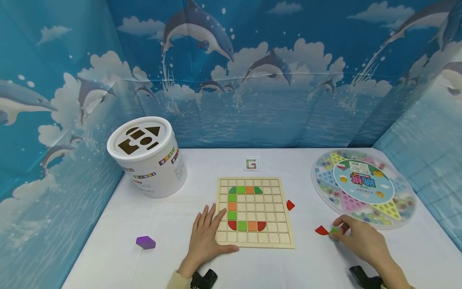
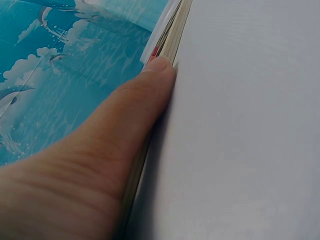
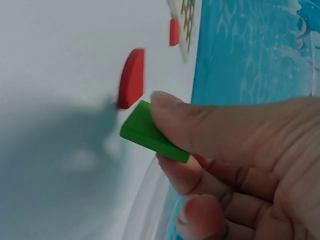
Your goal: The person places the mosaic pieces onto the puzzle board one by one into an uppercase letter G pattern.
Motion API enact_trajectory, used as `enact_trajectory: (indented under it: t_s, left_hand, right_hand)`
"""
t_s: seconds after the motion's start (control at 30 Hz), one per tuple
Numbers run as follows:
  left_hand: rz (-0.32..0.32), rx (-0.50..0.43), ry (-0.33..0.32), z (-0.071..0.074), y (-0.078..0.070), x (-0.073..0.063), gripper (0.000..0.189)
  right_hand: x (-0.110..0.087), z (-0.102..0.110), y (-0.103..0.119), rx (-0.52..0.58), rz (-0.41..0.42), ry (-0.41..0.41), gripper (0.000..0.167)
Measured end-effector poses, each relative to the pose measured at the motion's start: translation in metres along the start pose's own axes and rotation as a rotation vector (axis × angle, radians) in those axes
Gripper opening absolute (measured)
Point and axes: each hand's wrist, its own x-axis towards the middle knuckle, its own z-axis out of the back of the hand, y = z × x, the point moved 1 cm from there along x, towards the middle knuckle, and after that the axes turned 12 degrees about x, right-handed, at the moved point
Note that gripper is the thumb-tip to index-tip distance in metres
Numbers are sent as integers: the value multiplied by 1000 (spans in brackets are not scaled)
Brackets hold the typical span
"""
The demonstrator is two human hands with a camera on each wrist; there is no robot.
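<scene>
On the white table lies a wooden grid board [image 1: 274, 208] with green, orange and red pieces set in a C-like outline. The left hand [image 1: 207, 233] rests at the board's left side, fingers spread over its edge; in the left wrist view its thumb [image 2: 135, 100] lies along the board's edge. To the right of the board, the right hand [image 1: 361, 237] pinches a green square tile [image 3: 145, 127] between thumb and fingers. Close beside that tile is a red quarter-round piece [image 1: 322, 230]. Another red quarter-round piece [image 1: 290, 205] lies by the board's right edge.
A small pattern card [image 1: 252, 163] lies behind the board. At the back left stands a white bucket [image 1: 155, 172] with shape cut-outs in its lid. A round clear marble game box [image 1: 363, 182] sits at the back right, and a purple block [image 1: 146, 242] at the left.
</scene>
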Motion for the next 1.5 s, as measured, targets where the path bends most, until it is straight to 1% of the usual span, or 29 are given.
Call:
enact_trajectory:
  t_s: [0.1,0.17,0.27,0.4,0.53,0.7,0.93,1.07,1.3,1.5]
  left_hand:
    - [-2,-2,-8,0,0,0,111]
    - [-1,-6,-3,0,0,0,111]
    - [1,-4,4,0,-1,1,111]
    - [9,7,16,-1,-1,1,112]
    - [9,3,26,-2,-1,3,112]
    - [10,2,31,-2,-1,3,112]
    - [8,9,26,-3,0,3,113]
    - [6,8,21,-3,-1,3,113]
    - [11,1,25,-1,-1,3,112]
    - [8,6,20,-1,0,2,112]
  right_hand:
    - [0,-4,13,4,47,-39,21]
    - [1,-7,22,9,84,-66,20]
    - [6,-17,36,21,144,-101,21]
    - [15,-35,53,44,245,-135,23]
    - [25,-52,68,72,319,-144,20]
    - [37,-70,84,124,393,-122,15]
    - [48,-87,102,183,428,-71,12]
    - [52,-93,108,186,446,-72,12]
    - [60,-97,112,176,459,-82,14]
    - [63,-99,112,175,447,-49,12]
